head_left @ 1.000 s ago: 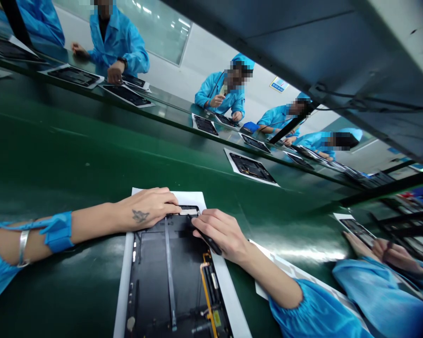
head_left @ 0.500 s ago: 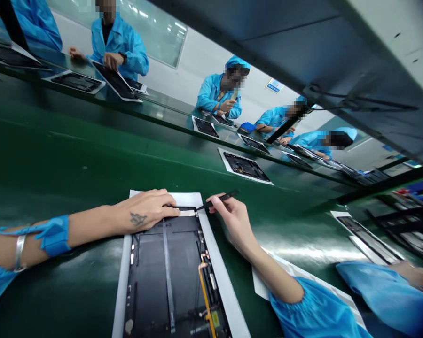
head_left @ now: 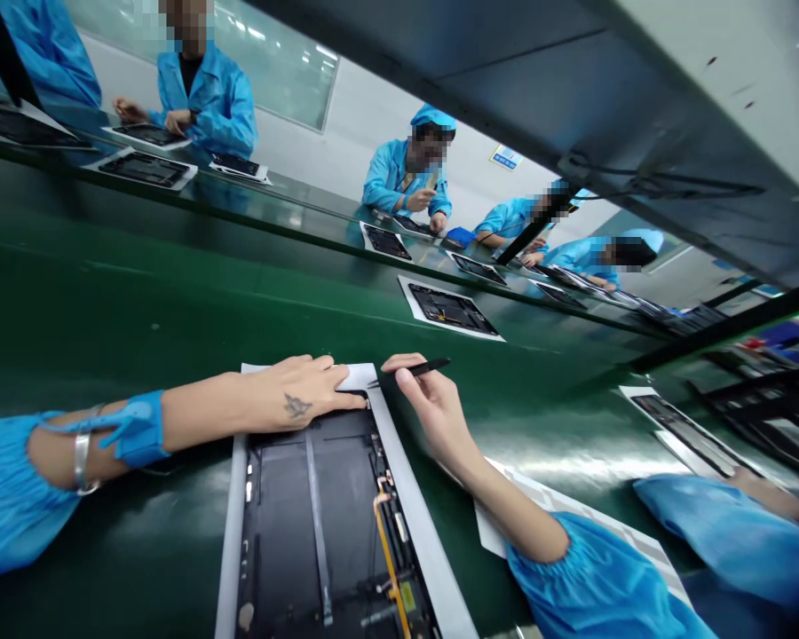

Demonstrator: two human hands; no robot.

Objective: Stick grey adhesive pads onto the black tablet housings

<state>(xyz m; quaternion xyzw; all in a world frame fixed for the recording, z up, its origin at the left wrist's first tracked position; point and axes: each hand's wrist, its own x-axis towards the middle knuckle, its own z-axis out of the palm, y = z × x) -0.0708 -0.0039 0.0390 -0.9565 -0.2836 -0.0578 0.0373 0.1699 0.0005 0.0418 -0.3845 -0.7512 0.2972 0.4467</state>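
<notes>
A black tablet housing [head_left: 280,515], with an orange flex cable [head_left: 387,555] along its right side, lies on a white sheet [head_left: 421,532] in front of me. My left hand [head_left: 303,395] rests across the housing's far edge. Its index finger stretches out to the far right corner and covers most of the pale strip there. Past that corner, my right hand [head_left: 432,399] pinches black tweezers [head_left: 430,366]. Their tips are just above the sheet's edge, close to my left fingertip but apart from it.
More tablet housings on white sheets lie across the green bench, such as one housing [head_left: 454,309] ahead. Co-workers in blue sit opposite. A neighbour's blue sleeve [head_left: 712,524] reaches in at right, near another white sheet [head_left: 496,497]. A grey shelf [head_left: 479,62] overhangs.
My left hand has slid right along the far edge, its index finger now over the pale strip at the corner. The tweezer tips have lifted away from that corner. A co-worker has lowered a housing.
</notes>
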